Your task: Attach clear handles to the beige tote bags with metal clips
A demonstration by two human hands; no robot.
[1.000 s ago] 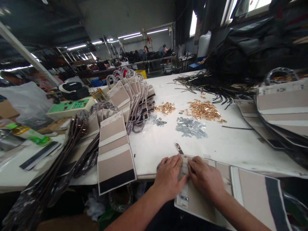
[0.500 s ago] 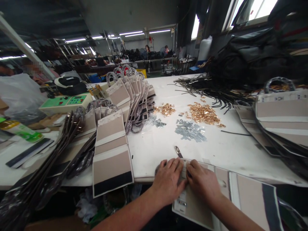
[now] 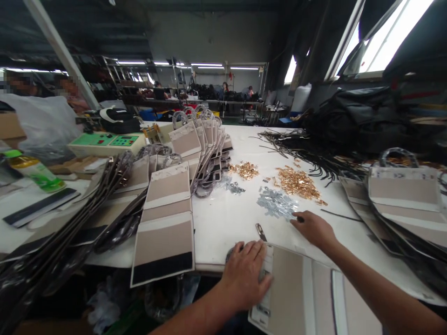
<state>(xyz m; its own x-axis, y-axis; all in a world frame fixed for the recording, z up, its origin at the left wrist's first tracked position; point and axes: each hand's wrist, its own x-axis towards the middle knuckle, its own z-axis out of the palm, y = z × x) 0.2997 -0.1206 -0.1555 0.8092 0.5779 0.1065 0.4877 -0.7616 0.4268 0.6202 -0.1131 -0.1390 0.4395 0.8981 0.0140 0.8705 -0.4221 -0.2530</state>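
Observation:
My left hand point(image 3: 245, 273) lies flat with fingers spread on the near end of a beige and white bag panel point(image 3: 293, 293) at the table's front edge. My right hand point(image 3: 310, 228) reaches out over the white table point(image 3: 230, 218), fingertips at the near edge of a pile of small silver metal pieces point(image 3: 275, 204). Its fingers are curled together; what they pinch, if anything, is too small to see. A small metal clip point(image 3: 260, 231) lies just beyond the panel, between my hands.
Two heaps of gold fittings point(image 3: 296, 181) lie beyond the silver pile, with black cords point(image 3: 300, 146) behind. Stacked beige bags point(image 3: 195, 149) fill the left, more bags point(image 3: 401, 200) the right. A green control box point(image 3: 108, 143) and bottle point(image 3: 33, 171) sit far left. People work at distant tables.
My right hand left the bag panel and reached forward-right to the silver pieces. My left hand stayed on the panel. The view tilted upward.

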